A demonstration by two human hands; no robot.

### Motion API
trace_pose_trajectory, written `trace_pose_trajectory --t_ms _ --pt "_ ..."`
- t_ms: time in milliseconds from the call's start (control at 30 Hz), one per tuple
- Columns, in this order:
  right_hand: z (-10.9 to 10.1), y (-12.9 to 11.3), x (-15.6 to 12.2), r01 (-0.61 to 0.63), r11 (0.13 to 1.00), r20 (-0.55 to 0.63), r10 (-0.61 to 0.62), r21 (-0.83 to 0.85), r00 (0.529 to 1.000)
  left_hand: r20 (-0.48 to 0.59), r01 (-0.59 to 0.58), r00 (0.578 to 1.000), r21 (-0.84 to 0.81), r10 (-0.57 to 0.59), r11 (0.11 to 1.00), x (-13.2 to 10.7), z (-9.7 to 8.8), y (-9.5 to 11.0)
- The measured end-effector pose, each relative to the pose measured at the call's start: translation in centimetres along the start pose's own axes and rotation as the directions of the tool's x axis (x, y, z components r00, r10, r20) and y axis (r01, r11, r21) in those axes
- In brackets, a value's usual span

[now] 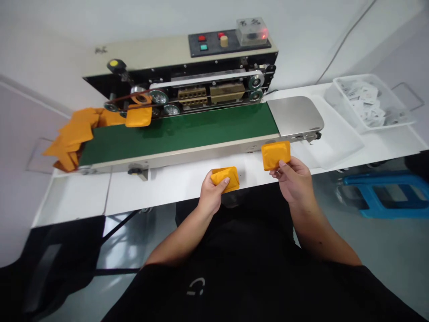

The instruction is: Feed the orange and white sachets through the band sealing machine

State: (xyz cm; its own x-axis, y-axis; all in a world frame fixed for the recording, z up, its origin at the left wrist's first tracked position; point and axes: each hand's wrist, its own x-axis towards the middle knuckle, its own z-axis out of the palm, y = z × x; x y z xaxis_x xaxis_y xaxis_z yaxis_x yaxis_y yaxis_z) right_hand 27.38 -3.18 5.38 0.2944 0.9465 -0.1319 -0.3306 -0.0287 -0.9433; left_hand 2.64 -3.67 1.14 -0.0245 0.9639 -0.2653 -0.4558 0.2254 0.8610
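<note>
My left hand (210,195) is closed on an orange pouch (226,178) at the near edge of the white table (161,185). My right hand (294,178) pinches a second orange pouch (275,154) and holds it up just in front of the sealing machine's steel infeed plate (295,115). A third orange pouch (138,116) rides the green conveyor belt (181,134) under the sealer head (201,91). Several sealed orange pouches (72,136) lie piled at the belt's left end.
The sealing machine's control panel (221,42) with buttons and a lit red lamp sits on top at the back. A clear bin of small white packets (367,102) stands at the right, a white tray (335,134) beside it. A blue stool (385,194) is on the floor, right.
</note>
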Motion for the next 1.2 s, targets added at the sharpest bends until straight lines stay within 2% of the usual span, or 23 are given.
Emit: trace_pose_trajectory --t_ms 233,333,467,667,800,1000,1200 --pt "0.0 0.1 0.1 0.099 0.994 -0.089 -0.103 -0.052 0.991 0.030 0.013 0.999 -0.015 -0.012 1.000 -0.2 -0.1 -0.2" --pt "0.3 -0.1 -0.2 0.109 0.991 -0.031 -0.111 -0.074 0.993 0.041 0.020 0.999 -0.025 -0.019 0.999 -0.2 -0.4 -0.3" --pt "0.6 -0.3 -0.5 0.035 0.992 0.089 -0.024 -0.123 0.996 0.049 0.023 0.999 -0.035 -0.021 0.999 -0.2 -0.9 -0.3" --pt "0.7 0.2 0.1 0.076 0.987 -0.002 -0.077 -0.140 0.997 0.002 0.009 1.000 -0.018 -0.009 1.000 -0.2 -1.3 0.0" --pt "0.8 -0.9 0.9 0.120 0.984 0.024 -0.117 -0.134 0.993 -0.009 0.015 1.000 -0.022 -0.015 1.000 0.0 -1.5 0.0" --pt "0.7 -4.2 3.5 0.133 0.991 0.010 -0.132 -0.036 0.991 -0.010 0.024 1.000 0.002 -0.024 1.000 0.3 -1.5 0.0" --pt "-0.3 -7.0 9.0 0.118 0.993 -0.035 -0.119 -0.013 0.992 -0.008 0.027 1.000 0.007 -0.027 1.000 0.6 -1.7 -0.1"
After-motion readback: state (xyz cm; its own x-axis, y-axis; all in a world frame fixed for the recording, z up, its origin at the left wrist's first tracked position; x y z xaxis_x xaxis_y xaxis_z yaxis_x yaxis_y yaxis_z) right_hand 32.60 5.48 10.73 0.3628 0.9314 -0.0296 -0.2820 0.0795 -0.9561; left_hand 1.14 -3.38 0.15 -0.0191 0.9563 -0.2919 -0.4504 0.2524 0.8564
